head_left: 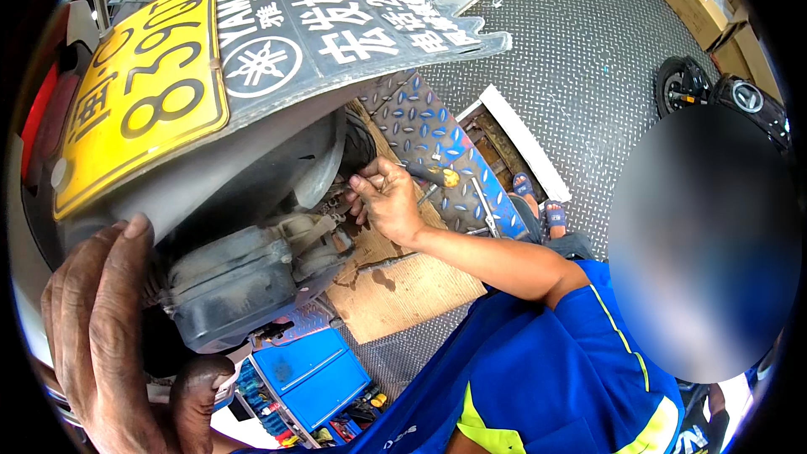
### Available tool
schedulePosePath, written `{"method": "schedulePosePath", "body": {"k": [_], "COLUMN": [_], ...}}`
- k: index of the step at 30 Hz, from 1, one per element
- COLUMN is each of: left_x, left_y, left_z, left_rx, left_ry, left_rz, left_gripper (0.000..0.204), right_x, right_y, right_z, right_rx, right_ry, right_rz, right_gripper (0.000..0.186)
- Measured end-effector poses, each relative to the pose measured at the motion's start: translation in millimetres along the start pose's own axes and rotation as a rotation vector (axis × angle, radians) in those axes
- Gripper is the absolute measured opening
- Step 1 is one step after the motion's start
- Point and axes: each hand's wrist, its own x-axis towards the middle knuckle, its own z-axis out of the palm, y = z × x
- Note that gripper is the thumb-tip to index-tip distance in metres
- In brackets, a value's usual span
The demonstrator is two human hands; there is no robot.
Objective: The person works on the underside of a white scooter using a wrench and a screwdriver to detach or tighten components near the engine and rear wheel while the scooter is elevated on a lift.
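Note:
A scooter's rear end fills the left side, with a yellow licence plate (pixel 139 92) on a dark mudguard (pixel 353 21). My left hand (pixel 105 328) is near the camera, fingers stretched against the mudguard's lower edge and thumb apart. Under the mudguard are part of the wheel (pixel 324 160) and a dusty black housing (pixel 235 282). Beside the housing's bracket (pixel 307 231), my right hand (pixel 388 202) is closed in a pinch by small metal parts. What its fingertips hold is hidden. A black-handled tool with a yellow end (pixel 433 175) lies just beyond that hand.
Below the scooter, a stained brown board (pixel 412 294) lies on a blue-marked tread plate (pixel 437 139) with metal rods. A blue tool cabinet (pixel 307 374) stands at the bottom. Close on the right is another person (pixel 706 244). Cardboard boxes (pixel 698 4) and another scooter (pixel 677 88) stand farther back.

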Motion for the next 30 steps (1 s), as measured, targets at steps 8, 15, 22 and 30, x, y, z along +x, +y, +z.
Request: {"method": "schedulePosePath", "body": {"k": [8, 15, 22, 30], "left_x": [-7, 12, 1, -3], "left_y": [-9, 28, 2, -9], "left_z": [1, -25, 4, 11], "left_rx": [0.016, 0.06, -0.055, -0.041], "left_ry": [-0.015, -0.286, 0.027, 0.058], "left_rz": [0.076, -0.244, 0.0, 0.077], "left_gripper": [0.073, 0.08, 0.071, 0.072], "right_x": [-2, 7, -28, -31], "right_y": [5, 12, 24, 4], "right_z": [5, 2, 4, -4], "right_rx": [-0.038, -0.182, -0.364, -0.434], "right_ry": [0.033, 0.019, -0.084, -0.214], "right_rz": [-0.004, -0.181, -0.074, -0.02], "right_gripper": [0.017, 0.018, 0.012, 0.013]}}
